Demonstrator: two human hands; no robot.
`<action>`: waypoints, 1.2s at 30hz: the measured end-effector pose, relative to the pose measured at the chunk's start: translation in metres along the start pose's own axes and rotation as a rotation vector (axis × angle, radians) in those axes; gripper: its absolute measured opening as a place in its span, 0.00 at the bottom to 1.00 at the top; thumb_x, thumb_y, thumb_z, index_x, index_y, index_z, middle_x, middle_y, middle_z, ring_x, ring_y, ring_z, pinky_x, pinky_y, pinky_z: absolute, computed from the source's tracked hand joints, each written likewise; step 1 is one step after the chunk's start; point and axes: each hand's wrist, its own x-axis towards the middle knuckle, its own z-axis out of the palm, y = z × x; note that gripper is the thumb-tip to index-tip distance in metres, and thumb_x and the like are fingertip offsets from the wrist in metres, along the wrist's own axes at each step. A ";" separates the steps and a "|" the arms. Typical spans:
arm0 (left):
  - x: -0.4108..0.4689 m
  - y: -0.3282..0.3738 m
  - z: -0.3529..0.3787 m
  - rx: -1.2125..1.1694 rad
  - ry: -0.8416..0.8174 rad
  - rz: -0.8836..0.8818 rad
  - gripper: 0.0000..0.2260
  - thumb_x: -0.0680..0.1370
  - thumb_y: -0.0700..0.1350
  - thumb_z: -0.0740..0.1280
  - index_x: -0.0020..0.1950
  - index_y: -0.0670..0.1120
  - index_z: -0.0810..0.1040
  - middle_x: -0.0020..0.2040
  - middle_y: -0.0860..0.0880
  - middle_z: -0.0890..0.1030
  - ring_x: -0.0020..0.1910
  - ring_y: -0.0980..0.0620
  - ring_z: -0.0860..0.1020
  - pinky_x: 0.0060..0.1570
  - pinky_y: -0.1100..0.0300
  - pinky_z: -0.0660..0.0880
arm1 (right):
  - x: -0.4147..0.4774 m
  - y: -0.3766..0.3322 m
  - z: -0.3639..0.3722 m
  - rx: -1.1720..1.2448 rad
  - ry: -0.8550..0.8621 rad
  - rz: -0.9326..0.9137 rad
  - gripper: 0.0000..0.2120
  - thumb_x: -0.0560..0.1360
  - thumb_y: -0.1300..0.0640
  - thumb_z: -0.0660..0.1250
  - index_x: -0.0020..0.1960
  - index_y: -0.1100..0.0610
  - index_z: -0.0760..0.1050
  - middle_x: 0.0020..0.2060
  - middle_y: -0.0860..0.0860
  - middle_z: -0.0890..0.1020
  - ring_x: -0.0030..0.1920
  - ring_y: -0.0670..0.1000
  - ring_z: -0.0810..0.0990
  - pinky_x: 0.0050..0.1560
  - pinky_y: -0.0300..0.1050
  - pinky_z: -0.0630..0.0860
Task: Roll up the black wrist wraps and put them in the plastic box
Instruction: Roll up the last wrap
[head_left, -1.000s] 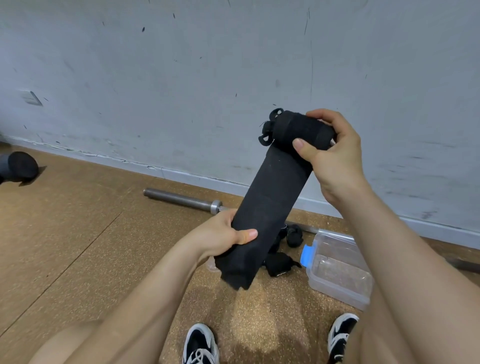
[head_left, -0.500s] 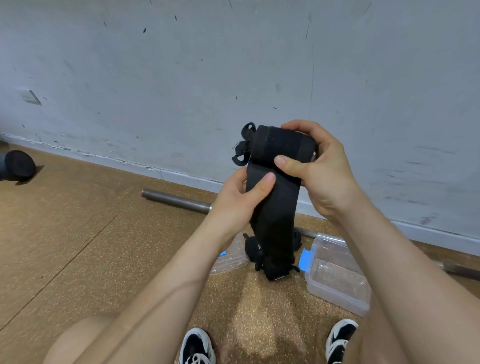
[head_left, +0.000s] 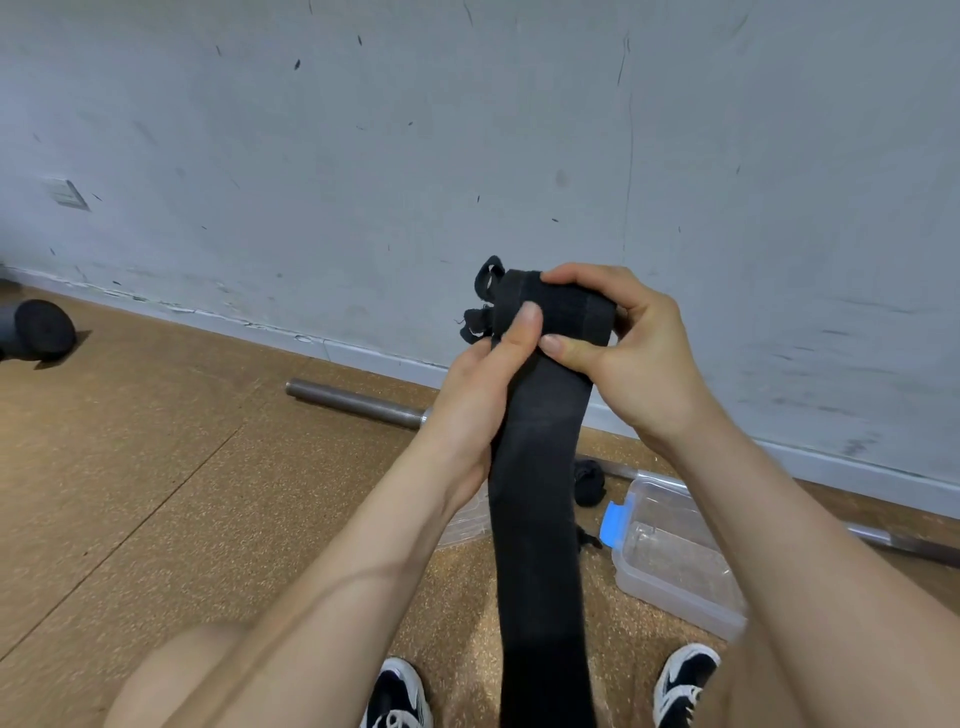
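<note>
A black wrist wrap (head_left: 540, 467) is partly rolled at chest height, its rolled end at the top and its loose tail hanging down out of the frame's bottom. My right hand (head_left: 618, 343) grips the roll from the right, fingers over the top and thumb on the front. My left hand (head_left: 483, 384) holds the strip just below the roll, thumb pressed on the roll's front. A clear plastic box (head_left: 675, 561) with a blue clip lies open on the floor, lower right. Another black wrap (head_left: 589, 480) lies on the floor beside the box.
A steel barbell (head_left: 358, 400) lies along the grey wall's foot. The box's clear lid (head_left: 467, 519) rests on the cork floor behind my left forearm. A dark dumbbell end (head_left: 39, 330) sits far left. My two shoes (head_left: 400, 696) show at the bottom.
My left hand has climbed from the wrap's lower end up to the roll. Both hands and the roll have come lower and nearer, and the tail now hangs longer toward me.
</note>
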 end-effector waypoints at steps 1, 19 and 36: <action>0.000 0.000 0.001 0.016 0.021 -0.007 0.23 0.76 0.60 0.65 0.59 0.43 0.81 0.50 0.43 0.86 0.45 0.50 0.84 0.39 0.59 0.80 | 0.000 0.000 0.001 -0.039 -0.014 -0.017 0.24 0.65 0.69 0.75 0.54 0.46 0.80 0.56 0.51 0.79 0.57 0.47 0.79 0.61 0.43 0.76; 0.008 -0.016 -0.007 0.196 0.141 0.223 0.10 0.82 0.47 0.64 0.57 0.43 0.79 0.51 0.45 0.85 0.50 0.50 0.84 0.46 0.59 0.81 | -0.004 0.002 -0.010 0.657 -0.159 0.615 0.20 0.75 0.61 0.67 0.66 0.61 0.76 0.60 0.61 0.81 0.58 0.60 0.83 0.52 0.56 0.82; 0.009 -0.001 -0.015 0.218 0.121 0.008 0.19 0.77 0.58 0.68 0.56 0.43 0.82 0.49 0.45 0.87 0.50 0.49 0.85 0.53 0.51 0.81 | -0.009 0.003 0.006 -0.061 -0.098 0.054 0.28 0.67 0.73 0.74 0.55 0.43 0.78 0.56 0.47 0.79 0.52 0.39 0.79 0.55 0.35 0.75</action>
